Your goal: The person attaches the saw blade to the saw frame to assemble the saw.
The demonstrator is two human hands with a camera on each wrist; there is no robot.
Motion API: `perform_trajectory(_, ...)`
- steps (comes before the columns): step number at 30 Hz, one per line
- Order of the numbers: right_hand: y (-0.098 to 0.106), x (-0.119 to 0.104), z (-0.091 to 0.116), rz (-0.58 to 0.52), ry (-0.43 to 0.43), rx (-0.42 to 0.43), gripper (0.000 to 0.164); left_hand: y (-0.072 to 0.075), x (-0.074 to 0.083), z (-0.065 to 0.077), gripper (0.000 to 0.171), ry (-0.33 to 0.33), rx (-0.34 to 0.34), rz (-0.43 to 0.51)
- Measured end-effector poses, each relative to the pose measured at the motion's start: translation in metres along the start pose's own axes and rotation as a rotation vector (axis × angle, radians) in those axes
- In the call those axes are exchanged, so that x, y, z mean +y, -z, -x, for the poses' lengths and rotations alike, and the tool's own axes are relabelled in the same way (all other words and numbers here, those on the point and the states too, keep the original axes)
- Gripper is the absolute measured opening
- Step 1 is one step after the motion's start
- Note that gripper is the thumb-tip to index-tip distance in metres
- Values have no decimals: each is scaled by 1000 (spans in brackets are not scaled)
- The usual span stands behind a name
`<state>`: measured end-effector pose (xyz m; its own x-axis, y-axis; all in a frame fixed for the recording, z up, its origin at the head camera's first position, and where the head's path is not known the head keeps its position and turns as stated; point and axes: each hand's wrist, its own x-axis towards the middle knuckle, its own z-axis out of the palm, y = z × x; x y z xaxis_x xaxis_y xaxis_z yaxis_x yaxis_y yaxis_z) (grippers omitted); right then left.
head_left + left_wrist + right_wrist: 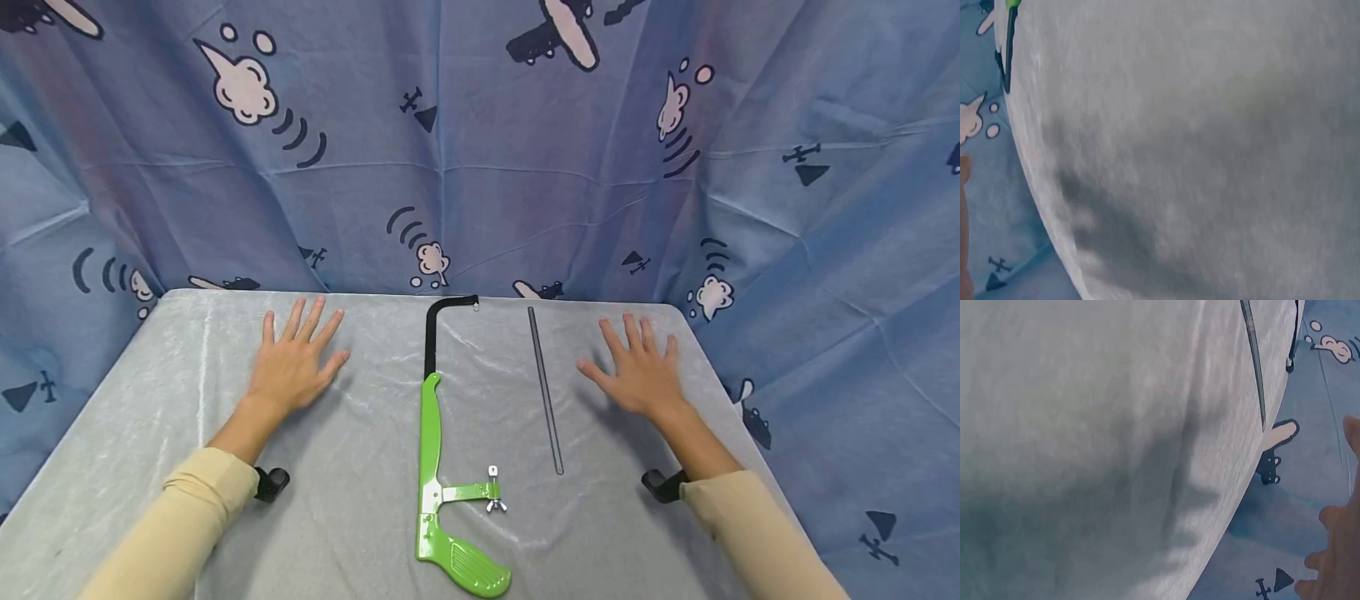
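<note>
Shows, in head view, glossy green saw frame [431,442] with bent black bar [431,342] at centre, slim grey strip [545,392] to its right, left hand [292,362] and right hand [641,371] wide-fingered over velvety cloth [345,500]. Shows bar upper left from left wrist, strip upper right from right.

Picture edges in the wrist views crop the left hand [964,231], right hand [1342,550], saw frame [1010,44] and grey strip [1254,362].

Over there the hacksaw frame [431,450] lies on the table [360,500], with the hacksaw blade [545,392] to its right, the right hand [640,373] farther right, the left hand [292,367] to its left and the curtain [495,196] behind.
</note>
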<state>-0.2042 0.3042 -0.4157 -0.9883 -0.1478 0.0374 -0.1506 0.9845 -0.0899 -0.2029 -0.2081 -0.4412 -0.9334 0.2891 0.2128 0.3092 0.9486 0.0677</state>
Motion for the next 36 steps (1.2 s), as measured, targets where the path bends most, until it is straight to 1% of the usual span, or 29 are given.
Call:
perform_trajectory(7,-2,-15,3,-48,29,-15,92,-5,16,-1,65,-70,2,-9)
perform_trajectory(11,-5,-21,4,-64,51,-6,92,-5,26,-2,66,-114,-4,-6)
perform_trajectory(16,-9,-27,5,-108,79,2,90,-3,39,-2,66,-176,-13,2)
perform_trajectory(26,-16,-37,8,-197,96,-5,89,-4,66,1,63,-295,-4,64)
perform_trajectory(28,-17,-40,8,-211,95,-14,89,-4,72,2,62,-320,-13,81)
perform_trajectory(32,-20,-44,8,-241,99,-28,89,-3,83,5,63,-374,-57,112)
perform_trajectory(36,-22,-47,9,-295,100,-45,85,-1,96,6,64,-432,-103,148)
